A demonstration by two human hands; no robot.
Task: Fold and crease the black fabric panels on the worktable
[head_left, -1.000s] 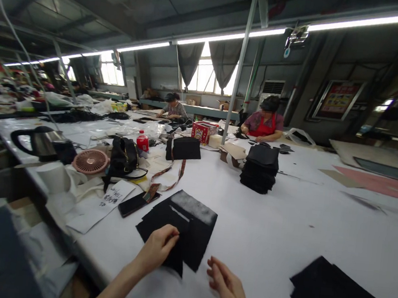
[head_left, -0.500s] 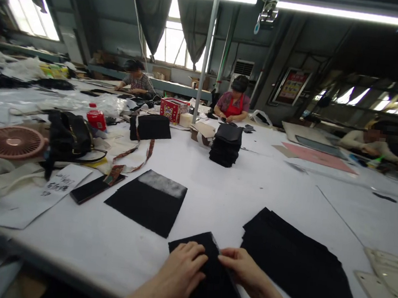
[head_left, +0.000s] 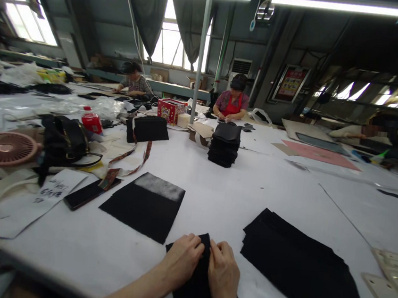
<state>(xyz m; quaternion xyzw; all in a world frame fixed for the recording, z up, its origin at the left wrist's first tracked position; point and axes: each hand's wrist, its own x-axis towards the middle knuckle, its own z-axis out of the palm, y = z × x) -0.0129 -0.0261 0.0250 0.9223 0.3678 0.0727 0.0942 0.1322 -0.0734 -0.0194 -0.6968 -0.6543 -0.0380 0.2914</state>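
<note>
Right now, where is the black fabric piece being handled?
The black piece lies bottom centre in the head view, held by the left hand and right hand, between the grey-topped sheet and the black stack.

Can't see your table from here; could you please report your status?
Left hand and right hand side by side on black fabric piece, fingers curled at far edge. Fabric stack right, black panel left, both apart.

I see bare white table [head_left: 237, 191] open ahead of my hands; a black fabric sheet [head_left: 143, 205] lies to the left, a black fabric stack [head_left: 300, 264] to the right.
</note>
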